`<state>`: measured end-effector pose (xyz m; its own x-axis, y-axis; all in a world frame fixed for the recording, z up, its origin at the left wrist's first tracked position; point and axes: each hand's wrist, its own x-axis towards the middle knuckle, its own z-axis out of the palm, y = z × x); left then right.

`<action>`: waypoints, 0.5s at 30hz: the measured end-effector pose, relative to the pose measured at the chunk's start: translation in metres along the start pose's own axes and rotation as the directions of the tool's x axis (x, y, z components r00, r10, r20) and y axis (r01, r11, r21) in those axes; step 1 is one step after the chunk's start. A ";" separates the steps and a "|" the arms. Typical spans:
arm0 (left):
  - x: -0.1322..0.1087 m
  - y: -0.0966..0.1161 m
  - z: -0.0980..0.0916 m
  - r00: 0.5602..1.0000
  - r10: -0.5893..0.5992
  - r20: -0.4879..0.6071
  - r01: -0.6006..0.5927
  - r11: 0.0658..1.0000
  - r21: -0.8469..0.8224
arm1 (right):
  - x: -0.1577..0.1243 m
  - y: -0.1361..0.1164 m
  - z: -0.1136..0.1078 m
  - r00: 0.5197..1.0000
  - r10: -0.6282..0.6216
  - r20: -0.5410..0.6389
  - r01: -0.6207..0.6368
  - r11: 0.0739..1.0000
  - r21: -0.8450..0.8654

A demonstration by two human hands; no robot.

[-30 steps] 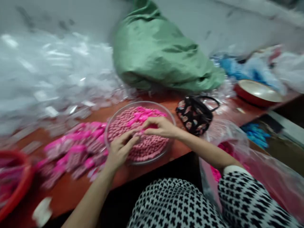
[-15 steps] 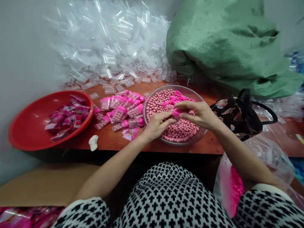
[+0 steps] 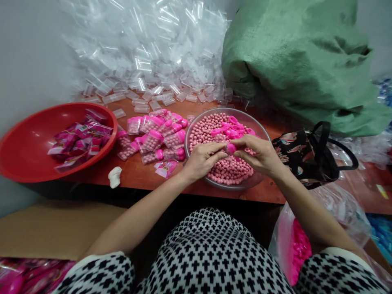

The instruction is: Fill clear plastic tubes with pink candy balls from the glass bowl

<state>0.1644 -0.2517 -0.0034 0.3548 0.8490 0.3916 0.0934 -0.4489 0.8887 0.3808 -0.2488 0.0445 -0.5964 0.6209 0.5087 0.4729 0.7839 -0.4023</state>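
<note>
**Q:** How are the two hands posed?

**A:** Both forearms reach forward from the lap to the clear round glass bowl (image 3: 187, 134) of pink balls. The left hand (image 3: 200, 160) and the right hand (image 3: 260, 155) meet fingertip to fingertip. Each pinches the small bright-pink plastic cap (image 3: 230, 148) between thumb and forefingers, with the other fingers curled in.

**Q:** Where does that cap lie?

**A:** Between the two hands, over the near half of the bowl, just above the balls. Whether it touches them cannot be told.

**Q:** What is hidden or cut off?

**A:** The left fingers cover whatever the cap sits on. The right wrist overlaps the bowl's near right rim. The picture's left edge crops the red plastic basin (image 3: 18, 151). The top edge crops the green woven sack (image 3: 300, 61). The heap of empty clear plastic tubes (image 3: 147, 49) blurs towards the wall.
</note>
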 end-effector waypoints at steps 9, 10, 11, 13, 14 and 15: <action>0.000 0.004 0.002 0.995 0.093 -0.048 -0.091 0.995 0.039 | 0.002 -0.007 -0.002 0.996 0.014 -0.084 -0.016 1.000 -0.016; 0.000 0.004 0.001 0.994 0.101 -0.052 -0.099 0.994 0.037 | 0.003 -0.006 -0.001 0.997 0.015 -0.082 -0.015 1.000 -0.002; 0.000 0.004 0.001 0.992 0.107 -0.060 -0.105 0.994 0.039 | 0.004 -0.006 0.000 0.997 0.016 -0.077 -0.015 1.000 0.011; -0.001 0.004 0.000 0.991 0.108 -0.074 -0.104 0.993 0.057 | 0.004 -0.003 0.004 0.997 0.021 -0.072 -0.019 0.999 0.031; -0.001 0.003 0.000 0.991 0.108 -0.081 -0.102 0.992 0.069 | 0.003 -0.002 0.006 0.997 0.026 -0.072 -0.023 0.999 0.034; -0.002 0.002 0.000 0.990 0.107 -0.088 -0.100 0.992 0.079 | 0.002 0.000 0.008 0.997 0.028 -0.071 -0.026 0.999 0.031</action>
<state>0.1641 -0.2543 -0.0020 0.2791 0.8175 0.5039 0.1307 -0.5522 0.8234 0.3742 -0.2478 0.0396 -0.5353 0.6411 0.5499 0.4681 0.7671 -0.4386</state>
